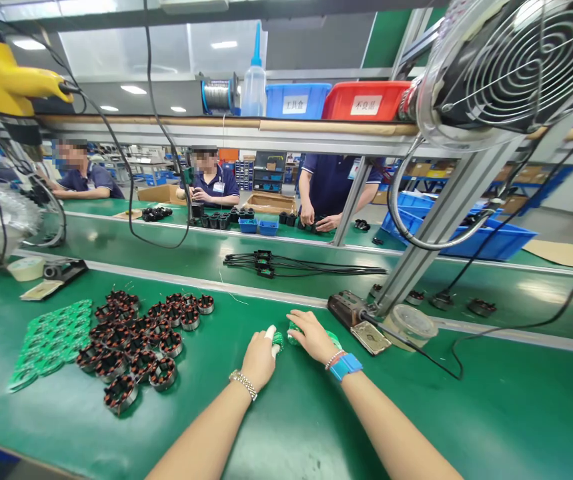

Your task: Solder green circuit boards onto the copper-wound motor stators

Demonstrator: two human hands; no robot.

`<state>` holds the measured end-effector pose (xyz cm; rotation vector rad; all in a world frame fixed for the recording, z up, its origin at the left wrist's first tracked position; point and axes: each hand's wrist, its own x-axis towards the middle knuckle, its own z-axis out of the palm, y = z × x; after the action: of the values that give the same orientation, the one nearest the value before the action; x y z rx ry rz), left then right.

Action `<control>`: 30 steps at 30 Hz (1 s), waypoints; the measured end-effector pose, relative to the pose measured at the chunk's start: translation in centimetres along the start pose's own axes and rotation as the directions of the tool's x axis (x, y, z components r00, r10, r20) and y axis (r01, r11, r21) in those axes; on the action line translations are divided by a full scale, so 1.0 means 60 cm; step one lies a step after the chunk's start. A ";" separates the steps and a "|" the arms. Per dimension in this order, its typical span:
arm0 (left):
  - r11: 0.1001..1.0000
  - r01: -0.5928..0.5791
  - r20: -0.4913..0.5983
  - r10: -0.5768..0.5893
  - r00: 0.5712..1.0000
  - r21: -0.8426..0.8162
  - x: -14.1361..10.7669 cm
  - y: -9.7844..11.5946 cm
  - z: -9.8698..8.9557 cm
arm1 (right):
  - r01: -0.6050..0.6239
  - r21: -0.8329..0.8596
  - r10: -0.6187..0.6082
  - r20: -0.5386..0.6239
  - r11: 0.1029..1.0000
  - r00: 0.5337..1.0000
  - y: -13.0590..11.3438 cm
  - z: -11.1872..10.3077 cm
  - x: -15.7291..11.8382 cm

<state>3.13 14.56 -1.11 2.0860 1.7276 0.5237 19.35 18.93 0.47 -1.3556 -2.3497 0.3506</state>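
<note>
My left hand [260, 357] is closed around a few small green circuit boards [278, 343], with white covers on some fingertips. Just right of it, my right hand [312, 335] lies palm down, its fingers stretched over more green circuit boards [335, 339]; most of these are hidden beneath it. A gap of bare green bench separates the two hands. Left of them stands a group of motor stators [141, 340] with copper windings. Beyond these, a sheet-like array of green circuit boards [53, 340] lies flat.
A soldering iron holder [349, 310] with its cable and a round tub [411, 325] stand right of my hands. Black cables [306, 265] lie behind the ledge. A fan [521, 67] hangs upper right, a yellow heat gun [11, 73] upper left. Co-workers sit and stand opposite.
</note>
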 end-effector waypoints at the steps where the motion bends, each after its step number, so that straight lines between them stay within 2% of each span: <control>1: 1.000 -0.007 0.009 0.007 1.000 -0.025 -0.001 -0.001 0.001 | 0.014 0.026 -0.014 0.009 1.000 1.000 -0.009 0.002 -0.007; 6: 0.988 -0.062 0.071 0.073 0.995 -0.140 -0.008 -0.002 -0.004 | 0.046 0.137 -0.053 0.055 0.990 0.997 -0.040 0.006 -0.042; 13: 0.967 -0.143 0.165 0.179 0.970 -0.211 -0.015 0.002 -0.030 | -0.040 0.180 0.047 -0.031 0.983 0.998 -0.033 0.005 -0.092; 17: 0.978 -0.119 0.159 0.146 0.976 -0.169 -0.018 0.014 -0.025 | -0.099 0.181 0.115 -0.085 0.979 0.990 -0.035 0.017 -0.104; 25: 1.000 -0.028 0.058 0.028 0.998 0.009 -0.026 0.041 0.009 | -0.203 0.145 0.228 -0.188 0.968 0.955 -0.053 0.045 -0.123; 30: 0.991 -0.121 0.068 0.117 0.991 0.060 -0.011 0.060 0.015 | -0.219 0.103 0.236 -0.190 0.970 0.953 -0.030 0.024 -0.132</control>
<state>6.48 13.23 -0.09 2.2363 1.6111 0.4348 20.85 11.12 -1.81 -1.5501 -2.0003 0.3526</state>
